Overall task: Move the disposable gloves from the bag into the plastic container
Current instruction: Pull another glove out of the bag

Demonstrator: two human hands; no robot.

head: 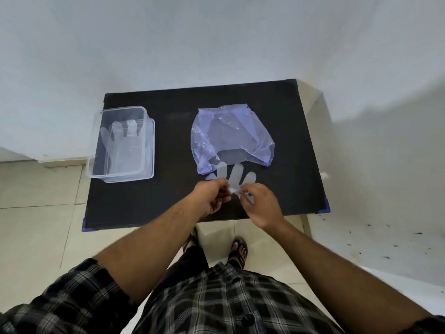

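A translucent purple bag [231,135] lies crumpled on the black table, its mouth toward me. Just in front of the mouth a clear disposable glove [234,175] is spread, its fingers pointing at the bag. My left hand [213,197] and my right hand [261,203] both pinch the glove's near end, side by side. The clear plastic container [92,150] stands at the table's left edge, and another clear glove [121,143] lies flat inside it. Further gloves show faintly through the bag; how many I cannot tell.
The small black table [149,201] has purple corner caps and stands against a white wall. The container overhangs the table's left edge slightly. Pale floor tiles surround the table. My sandalled feet [238,251] stand just below its front edge.
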